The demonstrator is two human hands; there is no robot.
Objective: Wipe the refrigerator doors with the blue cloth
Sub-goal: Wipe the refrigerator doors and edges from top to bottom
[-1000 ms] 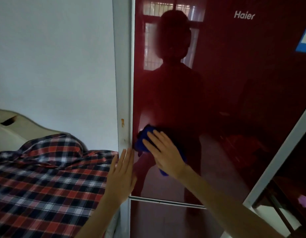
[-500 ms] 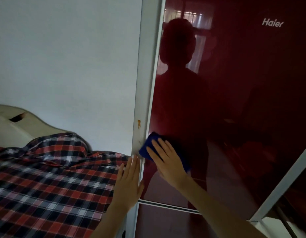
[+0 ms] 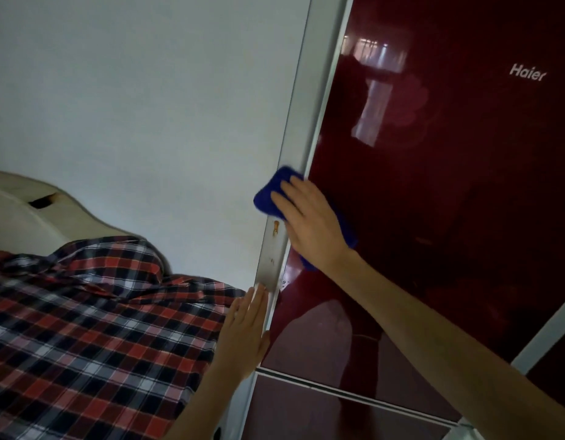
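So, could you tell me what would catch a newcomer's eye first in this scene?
The glossy dark red refrigerator door fills the right side, with the right hand pressing a bright blue cloth flat against its left edge. Below, the left hand rests flat on the grey metal side strip, which bears a small rusty mark. A red, black and white checked fabric spreads across the lower left.

Right hand (image 3: pixel 309 223) presses blue cloth (image 3: pixel 268 195) on refrigerator door (image 3: pixel 433 217) edge; left hand (image 3: pixel 243 335) flat on trim (image 3: pixel 270 265).
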